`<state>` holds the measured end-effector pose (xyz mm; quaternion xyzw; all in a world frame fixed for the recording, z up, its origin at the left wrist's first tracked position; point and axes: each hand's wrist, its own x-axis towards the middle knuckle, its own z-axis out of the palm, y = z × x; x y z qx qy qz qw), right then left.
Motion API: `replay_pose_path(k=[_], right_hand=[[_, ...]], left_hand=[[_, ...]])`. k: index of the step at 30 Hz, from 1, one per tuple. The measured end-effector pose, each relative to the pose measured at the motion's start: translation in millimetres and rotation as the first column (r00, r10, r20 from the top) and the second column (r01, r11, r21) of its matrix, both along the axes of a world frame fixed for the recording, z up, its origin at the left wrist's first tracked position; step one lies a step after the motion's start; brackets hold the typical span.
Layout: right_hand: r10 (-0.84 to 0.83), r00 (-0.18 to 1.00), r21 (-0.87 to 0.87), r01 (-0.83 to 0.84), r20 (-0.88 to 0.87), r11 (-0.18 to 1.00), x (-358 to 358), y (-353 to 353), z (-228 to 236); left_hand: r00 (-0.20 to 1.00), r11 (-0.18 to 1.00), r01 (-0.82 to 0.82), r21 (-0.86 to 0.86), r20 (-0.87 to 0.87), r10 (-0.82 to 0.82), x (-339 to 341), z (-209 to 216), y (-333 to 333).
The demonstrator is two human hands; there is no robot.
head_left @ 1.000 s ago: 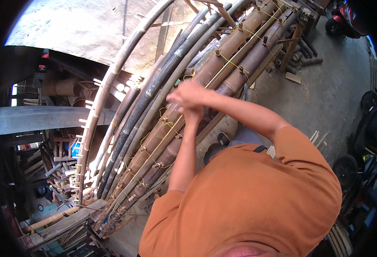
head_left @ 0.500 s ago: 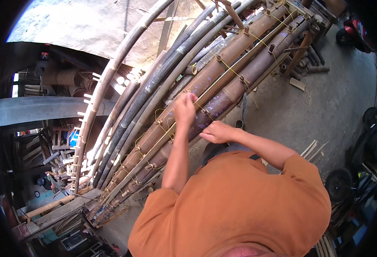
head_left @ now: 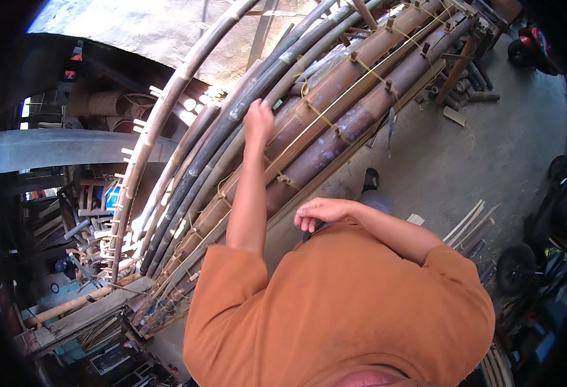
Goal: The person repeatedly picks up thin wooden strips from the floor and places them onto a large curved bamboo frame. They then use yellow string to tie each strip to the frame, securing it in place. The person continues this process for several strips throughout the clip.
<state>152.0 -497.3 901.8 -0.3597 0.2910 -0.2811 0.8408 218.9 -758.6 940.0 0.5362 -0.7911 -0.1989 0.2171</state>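
Observation:
My left hand (head_left: 258, 120) is closed and raised over the far side of a long bamboo frame; whatever its fingers may grip is hidden. Under it run a far brown bamboo pole (head_left: 327, 90) and a nearer purplish-brown bamboo pole (head_left: 354, 122), side by side on a slant. Small wooden pegs (head_left: 390, 86) stick out of both. Thin yellow cord (head_left: 321, 115) crosses between the pegs and ties the poles together. Close to my body, my right hand (head_left: 320, 211) hangs with loosely curled, parted fingers, apart from the bamboo and holding nothing visible.
Several dark curved bamboo poles (head_left: 196, 164) lie beyond the frame, beside a tall pegged bamboo arc (head_left: 143, 148). Thin wooden strips (head_left: 467, 222) lie on the concrete floor (head_left: 451, 168) to the right. A red motorbike (head_left: 536, 48) stands at the far right.
My left hand has lifted away from the poles, leftward and farther out. My right hand has drawn back off the near pole toward my body, and its fingers have loosened.

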Motion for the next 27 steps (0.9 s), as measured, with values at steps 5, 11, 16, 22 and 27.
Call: replay_pose_path(k=[5, 11, 16, 22, 27], right_hand=[[-0.928, 0.369, 0.588, 0.761, -0.045, 0.274, 50.5, -20.2, 0.9], [-0.698, 0.679, -0.699, 0.385, -0.229, 0.604, 104.7, -101.2, 105.7], [-0.761, 0.150, -0.759, -0.325, -0.631, 0.565, 35.0, -187.4, 71.3], [-0.459, 0.886, -0.609, 0.326, -0.071, 0.723, 45.2, -152.7, 80.5], [-0.621, 0.634, -0.888, -0.327, -0.460, 0.324, 37.6, -30.5, -6.4]], left_hand=[[0.965, 0.922, 0.223, 0.315, 0.065, -0.256, 126.1, 1.4, 86.6], [0.982, 0.987, 0.158, 0.023, -0.107, -0.155, 119.2, -38.4, 122.3], [0.993, 0.968, 0.089, 0.234, 0.058, -0.106, 103.4, -3.9, 122.9], [0.985, 0.980, 0.142, 0.139, 0.082, -0.154, 126.0, -21.3, 119.5], [0.992, 0.983, 0.010, 0.183, 0.125, -0.033, 96.3, 4.2, 123.3]])
